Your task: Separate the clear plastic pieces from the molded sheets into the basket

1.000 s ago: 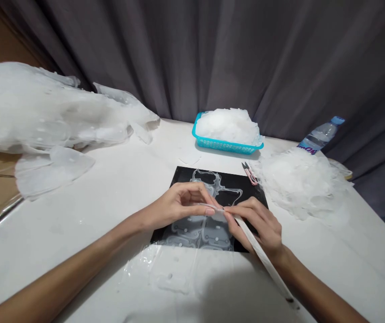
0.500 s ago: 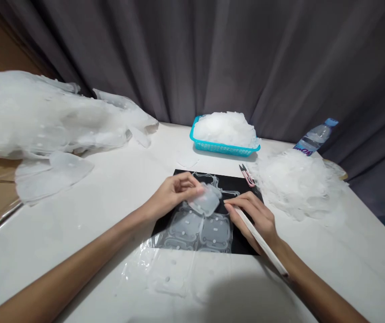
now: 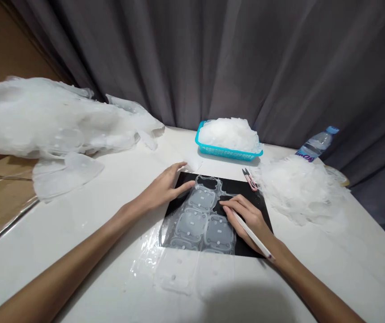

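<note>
Left hand: the left hand [image 3: 167, 186] sits at the far left corner of the black mat [image 3: 237, 186], thumb and fingers spread well apart; the thumb reaches over the mat to the far left edge of the sheet, the forefinger points beyond the mat; whether the thumb touches the sheet, one cannot tell
Right hand: the right hand [image 3: 248, 220] is clamped on a white stick [image 3: 255, 237] in a pen-like grip, above the right part of the mat; the stick slants back over the hand towards the wrist, its rear end dark
Sheet: the clear sheet [image 3: 192, 223] lies on the mat, its near part running past the mat's edge onto the white counter [image 3: 111, 278]; rounded panels with small pale dots show in it; two gaps at its far end let the black through, one just beside the right fingertips
Loose piece: a faint pale piece [image 3: 195, 165] lies on the counter, just beyond the left forefinger; its outline is blurred
Snips: pink-handled snips [image 3: 250, 181] lie at the mat's far right corner
Basket: the blue basket [image 3: 226, 151] stands behind the mat, heaped with white pieces
Piles: a right pile [image 3: 303, 190] of translucent pieces lies in front of a tilted bottle [image 3: 316, 144]; a larger left pile [image 3: 64, 121] lies near the curtain [image 3: 179, 58]
</note>
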Available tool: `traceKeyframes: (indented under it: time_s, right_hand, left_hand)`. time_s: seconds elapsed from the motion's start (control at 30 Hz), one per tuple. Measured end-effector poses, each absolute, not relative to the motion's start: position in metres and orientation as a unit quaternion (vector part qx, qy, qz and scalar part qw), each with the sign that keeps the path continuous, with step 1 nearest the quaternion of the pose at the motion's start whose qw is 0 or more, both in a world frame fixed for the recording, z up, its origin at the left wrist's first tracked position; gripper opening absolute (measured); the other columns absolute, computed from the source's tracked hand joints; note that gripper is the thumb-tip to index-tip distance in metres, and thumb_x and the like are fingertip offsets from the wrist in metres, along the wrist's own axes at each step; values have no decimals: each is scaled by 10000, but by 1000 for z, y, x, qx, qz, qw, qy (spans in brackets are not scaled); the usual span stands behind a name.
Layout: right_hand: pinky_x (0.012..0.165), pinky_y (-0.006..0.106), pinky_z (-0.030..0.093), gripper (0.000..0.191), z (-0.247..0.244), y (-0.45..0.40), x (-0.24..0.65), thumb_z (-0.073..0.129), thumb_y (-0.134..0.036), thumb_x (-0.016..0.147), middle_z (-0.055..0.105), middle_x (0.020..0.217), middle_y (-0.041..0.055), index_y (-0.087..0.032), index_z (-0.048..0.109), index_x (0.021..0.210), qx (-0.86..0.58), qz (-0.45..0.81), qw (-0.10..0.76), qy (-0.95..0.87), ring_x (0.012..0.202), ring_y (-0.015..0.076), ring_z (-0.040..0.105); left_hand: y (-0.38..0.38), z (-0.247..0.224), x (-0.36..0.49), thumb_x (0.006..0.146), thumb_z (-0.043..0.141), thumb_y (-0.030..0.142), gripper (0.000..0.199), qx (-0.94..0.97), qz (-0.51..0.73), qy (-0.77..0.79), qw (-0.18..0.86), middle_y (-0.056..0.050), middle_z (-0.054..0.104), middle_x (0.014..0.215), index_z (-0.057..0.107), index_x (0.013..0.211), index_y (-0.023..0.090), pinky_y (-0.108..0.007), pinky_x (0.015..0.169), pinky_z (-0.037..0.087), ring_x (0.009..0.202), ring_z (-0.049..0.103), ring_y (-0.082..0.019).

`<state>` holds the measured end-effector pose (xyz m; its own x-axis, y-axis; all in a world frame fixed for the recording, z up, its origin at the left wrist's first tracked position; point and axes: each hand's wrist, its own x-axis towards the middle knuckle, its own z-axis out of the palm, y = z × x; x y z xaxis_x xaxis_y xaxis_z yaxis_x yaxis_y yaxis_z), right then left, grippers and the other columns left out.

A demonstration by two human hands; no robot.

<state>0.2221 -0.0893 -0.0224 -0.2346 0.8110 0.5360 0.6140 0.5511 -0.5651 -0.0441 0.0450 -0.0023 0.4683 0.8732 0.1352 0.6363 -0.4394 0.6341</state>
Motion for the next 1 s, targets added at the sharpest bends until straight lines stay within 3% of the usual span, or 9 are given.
traceKeyframes:
  time_s: [0.1, 0.17, 0.37, 0.53, 0.63, 0.73, 1.0]
  right_hand:
    - [838, 290, 552, 240, -18, -90, 215, 594, -235, 1034, 673, 997, 40, -213, 632, 1270, -469, 211, 408, -754, 866, 163, 659]
    - [800, 269, 545, 190, -14, -88, 210, 644, -277, 1012, 683, 964, 19, -217, 643, 1192, -481, 256, 406, -734, 828, 152, 656]
    - [831, 277, 508, 78, -3, -70, 199, 631, -277, 1026, 658, 938, 5, -222, 673, 990, -438, 313, 366, -759, 869, 154, 639]
    - [842, 291, 513, 79, -12, -62, 193, 645, -272, 1022, 690, 957, 15, -221, 695, 988, -406, 325, 367, -771, 887, 163, 650]
    - [917, 308, 527, 54, -18, -64, 192, 670, -257, 1005, 709, 1002, 31, -217, 704, 1012, -399, 305, 393, -770, 977, 179, 675]
    - [948, 319, 538, 73, -20, -69, 191, 640, -228, 1018, 716, 1057, 47, -214, 687, 1072, -405, 268, 404, -775, 1012, 183, 683]
    - [935, 339, 558, 113, -22, -79, 186, 553, -218, 1058, 723, 1052, 58, -221, 662, 1090, -421, 246, 375, -788, 1003, 196, 691]
  left_hand:
    - [28, 12, -47, 916, 603, 687, 975, 815, 183, 527, 159, -315, 415, 1603, 309, 1582, 38, -601, 1199, 368, 1467, 439, -470]
    - [17, 21, -48, 914, 610, 694, 1019, 824, 159, 528, 134, -336, 365, 1624, 276, 1597, 16, -609, 1200, 361, 1489, 395, -489]
    - [10, 17, -48, 915, 661, 676, 798, 914, 69, 269, 297, -118, 422, 1653, 433, 1571, 283, -511, 1224, 379, 1508, 409, -359]
    - [29, -2, -50, 804, 795, 654, 832, 898, 101, 227, 362, -100, 487, 1583, 506, 1511, 322, -518, 1212, 398, 1468, 441, -352]
    - [34, -3, -52, 872, 755, 605, 723, 898, 107, 214, 369, -79, 530, 1546, 517, 1502, 345, -500, 1214, 400, 1451, 468, -321]
    - [34, -1, -53, 902, 731, 584, 665, 903, 118, 207, 357, -73, 562, 1524, 532, 1491, 349, -480, 1203, 413, 1435, 493, -308]
    - [29, -2, -54, 881, 689, 686, 733, 926, 120, 238, 268, -80, 546, 1567, 544, 1510, 339, -485, 1175, 395, 1427, 512, -350]
